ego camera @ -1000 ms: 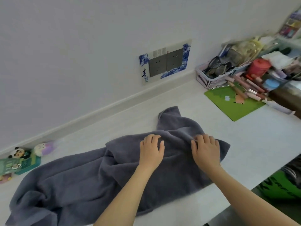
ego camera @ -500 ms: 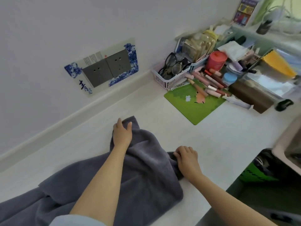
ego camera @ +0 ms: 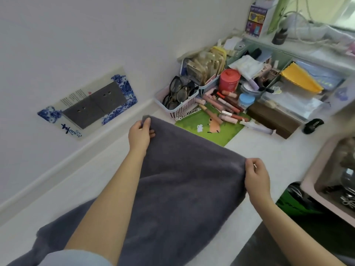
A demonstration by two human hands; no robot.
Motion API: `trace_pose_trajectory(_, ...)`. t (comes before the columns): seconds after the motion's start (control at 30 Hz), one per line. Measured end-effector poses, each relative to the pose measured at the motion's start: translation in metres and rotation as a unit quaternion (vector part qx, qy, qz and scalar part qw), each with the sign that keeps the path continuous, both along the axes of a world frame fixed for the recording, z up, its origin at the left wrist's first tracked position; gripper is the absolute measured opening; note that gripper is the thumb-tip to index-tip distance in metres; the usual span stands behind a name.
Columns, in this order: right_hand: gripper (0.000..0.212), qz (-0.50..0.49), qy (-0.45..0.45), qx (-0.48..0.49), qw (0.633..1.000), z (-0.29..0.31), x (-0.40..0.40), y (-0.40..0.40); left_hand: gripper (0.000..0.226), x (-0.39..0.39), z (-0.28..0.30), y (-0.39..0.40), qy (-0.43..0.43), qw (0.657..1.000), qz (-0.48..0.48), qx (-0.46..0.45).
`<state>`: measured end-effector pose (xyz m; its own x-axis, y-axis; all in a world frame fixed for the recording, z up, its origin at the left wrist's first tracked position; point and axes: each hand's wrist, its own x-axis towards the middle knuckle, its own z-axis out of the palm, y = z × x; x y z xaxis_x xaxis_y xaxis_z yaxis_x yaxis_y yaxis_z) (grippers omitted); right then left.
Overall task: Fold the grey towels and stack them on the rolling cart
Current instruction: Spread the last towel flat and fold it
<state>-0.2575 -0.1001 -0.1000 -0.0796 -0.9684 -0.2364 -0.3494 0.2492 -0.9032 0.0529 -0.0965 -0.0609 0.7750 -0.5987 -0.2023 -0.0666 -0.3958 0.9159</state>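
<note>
A grey towel (ego camera: 182, 169) is stretched out over the white counter (ego camera: 76, 189), its far edge raised off the surface. My left hand (ego camera: 140, 134) pinches the far left corner, close to the wall. My right hand (ego camera: 256, 176) pinches the far right corner, near the counter's front edge. The rest of the towel trails back to the lower left under my left forearm. The pale frame of what may be the rolling cart (ego camera: 315, 171) shows at the right edge, with items inside it.
A green mat (ego camera: 228, 131) with cosmetics on it lies just past the towel. A pink basket of glasses (ego camera: 184, 108), a red jar (ego camera: 229, 80) and crowded organisers fill the back right corner. Wall sockets (ego camera: 96, 106) sit behind my left hand. Something green (ego camera: 299, 204) lies below the counter edge.
My hands went from pressing on the bunched towel to gripping its two far corners. They moved apart and lifted, pulling the edge taut. The view swung to the right.
</note>
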Motion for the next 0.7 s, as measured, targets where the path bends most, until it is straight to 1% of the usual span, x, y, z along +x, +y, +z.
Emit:
trace_pose_trajectory(0.1, 0.022, -0.028, 0.022, 0.006, 0.999, 0.003, -0.013, -0.013, 0.023, -0.021, 0.002, -0.036, 0.045, 0.999, -0.011, -0.007)
trace_pose_trajectory(0.17, 0.022, -0.048, 0.051, 0.022, 0.997, -0.001, -0.024, -0.021, 0.023, -0.037, -0.004, -0.057, 0.043, 0.999, -0.028, 0.002)
trace_pose_trajectory(0.23, 0.018, -0.051, 0.080, 0.038, 0.995, -0.007, -0.030, -0.027, 0.018, -0.049, -0.012, -0.071, 0.031, 0.997, -0.068, -0.006)
trace_pose_trajectory(0.27, 0.014, -0.043, 0.095, 0.049, 0.993, -0.010, -0.033, -0.030, 0.020, -0.055, -0.016, -0.077, 0.032, 0.994, -0.106, -0.011)
trace_pose_trajectory(0.33, 0.013, -0.005, 0.129, 0.064, 0.990, -0.018, -0.034, -0.032, 0.043, -0.070, -0.025, -0.080, 0.043, 0.981, -0.191, -0.007)
trace_pose_trajectory(0.37, 0.018, 0.021, 0.162, 0.059, 0.985, -0.022, -0.035, -0.032, 0.050, -0.079, -0.029, -0.079, 0.038, 0.974, -0.225, 0.007)
trace_pose_trajectory(0.4, 0.024, 0.049, 0.212, 0.041, 0.975, -0.027, -0.036, -0.031, 0.054, -0.086, -0.034, -0.077, 0.023, 0.967, -0.253, 0.025)
trace_pose_trajectory(0.47, 0.030, 0.104, 0.321, -0.025, 0.941, -0.033, -0.034, -0.026, 0.053, -0.098, -0.045, -0.065, -0.019, 0.952, -0.300, 0.063)
trace_pose_trajectory(0.5, 0.031, 0.131, 0.351, -0.055, 0.926, -0.034, -0.031, -0.023, 0.052, -0.103, -0.050, -0.057, -0.041, 0.943, -0.319, 0.085)
trace_pose_trajectory(0.57, 0.036, 0.204, 0.363, -0.088, 0.905, -0.035, -0.023, -0.017, 0.050, -0.112, -0.058, -0.036, -0.115, 0.916, -0.355, 0.146)
trace_pose_trajectory(0.6, 0.041, 0.250, 0.368, -0.092, 0.891, -0.038, -0.020, -0.013, 0.050, -0.118, -0.062, -0.025, -0.172, 0.895, -0.370, 0.182)
trace_pose_trajectory(0.67, 0.063, 0.340, 0.391, -0.089, 0.851, -0.047, -0.011, -0.006, 0.053, -0.126, -0.070, 0.003, -0.275, 0.852, -0.374, 0.244)
trace_pose_trajectory(0.7, 0.072, 0.363, 0.406, -0.081, 0.835, -0.052, -0.012, -0.004, 0.056, -0.131, -0.076, 0.016, -0.308, 0.832, -0.372, 0.273)
